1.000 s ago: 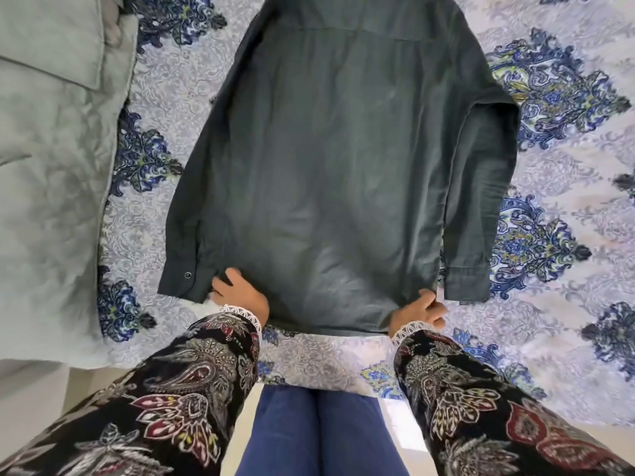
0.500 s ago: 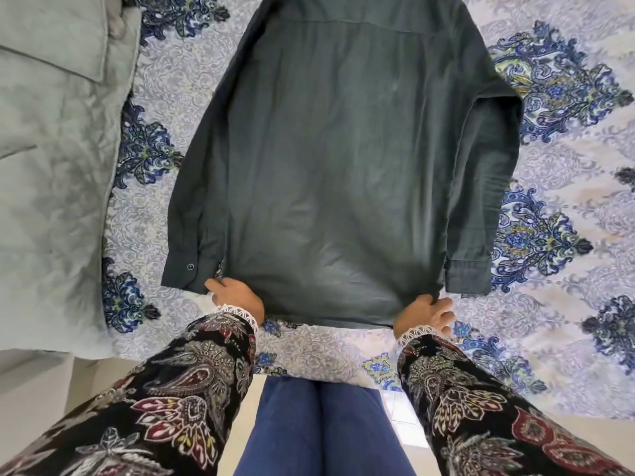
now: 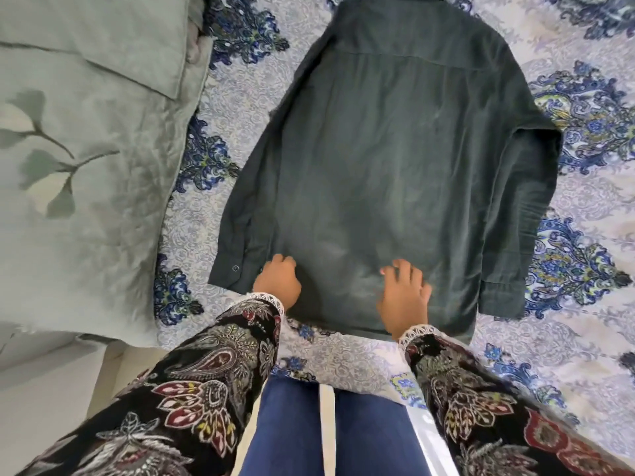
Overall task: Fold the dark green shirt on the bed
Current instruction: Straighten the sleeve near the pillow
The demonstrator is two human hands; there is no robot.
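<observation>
Both hands have left the shirt's bottom corners since the earlier frame. The right hand (image 3: 405, 300), at about 5 o'clock, now lies flat on the cloth near the hem's middle with fingers spread and straight. The left hand (image 3: 277, 281), at 7 o'clock, sits at the left side seam with fingers curled; it seems to pinch the cloth, though blur hides the tips. The dark green shirt (image 3: 395, 173) lies back-up in the centre of the bed, sleeves folded along its sides, collar toward 12 o'clock. Under it spreads a white bedsheet (image 3: 584, 207) with blue floral medallions. At 9 o'clock lies a pale green quilt (image 3: 86, 166) with a leaf print.
</observation>
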